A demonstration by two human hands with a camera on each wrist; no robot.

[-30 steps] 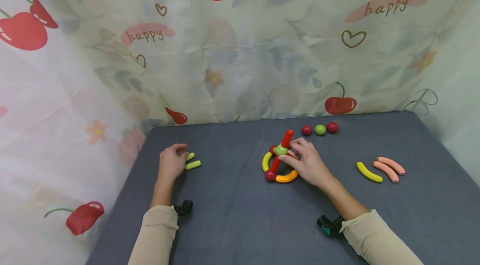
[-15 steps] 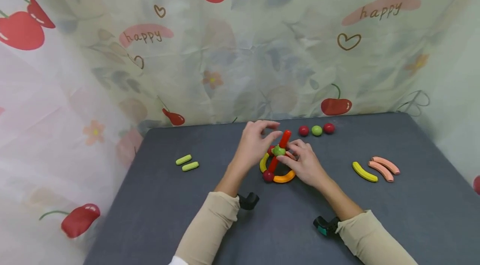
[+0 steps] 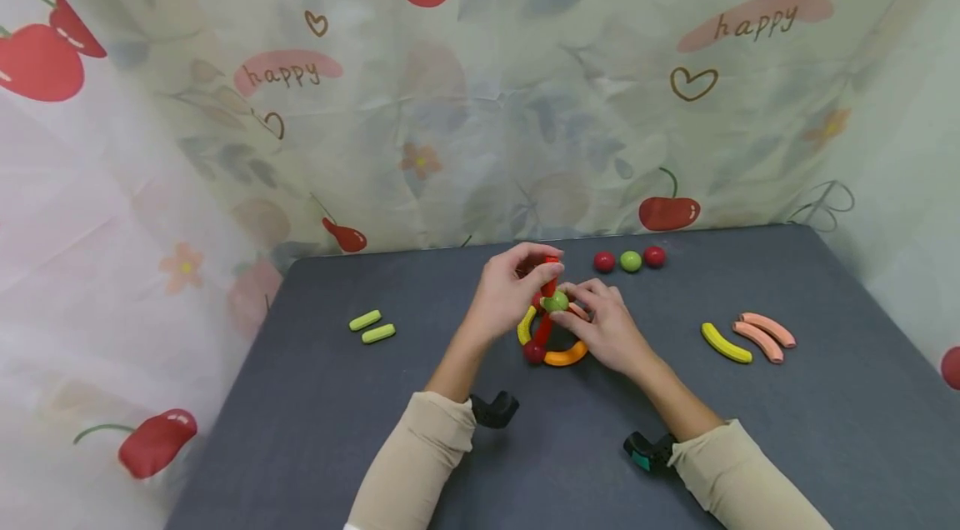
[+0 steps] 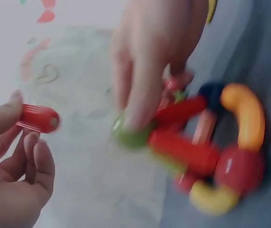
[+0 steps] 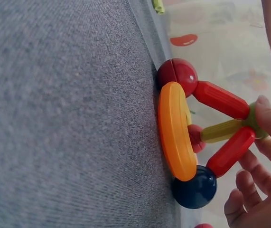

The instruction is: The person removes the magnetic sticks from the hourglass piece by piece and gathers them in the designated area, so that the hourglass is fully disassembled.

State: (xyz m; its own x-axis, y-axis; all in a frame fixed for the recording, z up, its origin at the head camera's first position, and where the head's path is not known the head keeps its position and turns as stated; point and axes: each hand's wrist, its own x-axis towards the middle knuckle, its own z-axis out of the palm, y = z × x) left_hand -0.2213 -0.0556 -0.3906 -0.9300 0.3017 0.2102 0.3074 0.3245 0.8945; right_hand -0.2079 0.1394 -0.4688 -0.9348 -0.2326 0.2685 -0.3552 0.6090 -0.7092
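If our left hand [image 3: 504, 295] swings, we judge the red rod [image 4: 36, 118] could knock the frame [image 5: 175, 133] askew; if our right hand [image 3: 609, 327] presses unevenly, the green ball [image 3: 556, 302] could detach. Pose: our left hand pinches the rod, apart from the ball; our right hand pinches the ball, atop the frame on the bench [image 3: 285, 430].

Short ridged red stick [image 4: 39, 118]: pinched in left hand [image 3: 504, 290], apart from ball.
Round green ball [image 3: 556, 302]: in right hand [image 3: 611, 326], topping leaning red sticks [image 5: 223, 99] and yellow-green stick [image 5: 220, 131].
Multicoloured curved-stick ring [image 5: 175, 133]: flat on counter [image 3: 315, 430].
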